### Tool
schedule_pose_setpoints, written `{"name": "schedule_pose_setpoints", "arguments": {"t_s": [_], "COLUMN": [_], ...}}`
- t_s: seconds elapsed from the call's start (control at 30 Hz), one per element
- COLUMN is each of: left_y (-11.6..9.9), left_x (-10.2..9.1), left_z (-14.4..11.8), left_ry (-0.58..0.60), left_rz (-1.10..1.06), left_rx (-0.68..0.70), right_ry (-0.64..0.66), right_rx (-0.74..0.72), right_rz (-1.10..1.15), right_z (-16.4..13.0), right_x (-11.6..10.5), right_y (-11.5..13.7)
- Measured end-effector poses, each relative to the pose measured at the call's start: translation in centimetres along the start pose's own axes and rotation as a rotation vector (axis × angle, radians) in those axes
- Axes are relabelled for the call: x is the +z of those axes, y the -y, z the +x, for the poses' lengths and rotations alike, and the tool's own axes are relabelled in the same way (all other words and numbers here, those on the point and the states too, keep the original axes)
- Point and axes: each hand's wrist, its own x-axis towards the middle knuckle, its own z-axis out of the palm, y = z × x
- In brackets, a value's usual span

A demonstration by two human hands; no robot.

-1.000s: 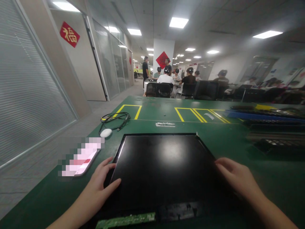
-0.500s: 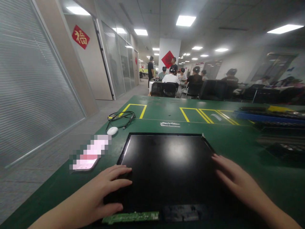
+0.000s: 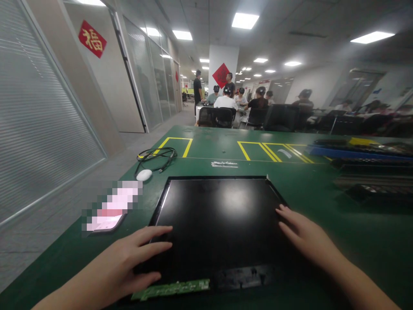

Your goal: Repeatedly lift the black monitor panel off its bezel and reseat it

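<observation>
Two bare hands lie flat on a glossy black rectangular display panel (image 3: pixel 219 224) that rests face up on the green-matted desk (image 3: pixel 355 224), directly before the wearer. The left hand (image 3: pixel 135 258) lies palm down over the panel's near left corner, fingers (image 3: pixel 155 232) extended and slightly spread, the thumb pointing along the near edge; it grips nothing. The right hand (image 3: pixel 306 237) lies palm down on the panel's right edge, fingers straight and pointing away from the wearer, likewise open and holding nothing. Both forearms enter from the lower corners of the view.

A narrow green circuit board strip (image 3: pixel 171 289) runs along the panel's near edge, just beside the left thumb. To the left of the panel lies a phone (image 3: pixel 109 215), its screen pixelated. Farther off on that side sit a small white oval mouse (image 3: pixel 143 175) and a coiled black cable (image 3: pixel 158 155). Yellow taped rectangles (image 3: pixel 274 151) mark the far part of the desk. Dark trays and a blue tray (image 3: pixel 355 151) are stacked at the far right, well apart from the right hand. Beyond the desk, seated and standing people (image 3: pixel 226 101) gather around another table.
</observation>
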Motion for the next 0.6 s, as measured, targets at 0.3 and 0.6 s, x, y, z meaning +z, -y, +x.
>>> {"name": "schedule_pose_setpoints", "arguments": {"t_s": [0.3,0.6], "left_y": [0.8,0.6], "left_x": [0.5,1.2], "left_z": [-0.2,-0.5], "left_ry": [0.011,-0.14], "left_rz": [-0.012,0.088], "left_rx": [0.002,0.111], "right_ry": [-0.015,-0.053], "right_rx": [0.023,-0.012], "right_rz": [-0.012,0.087], "right_z": [0.1,0.1], "right_x": [-0.5,-0.1], "right_y": [0.7,-0.4]}}
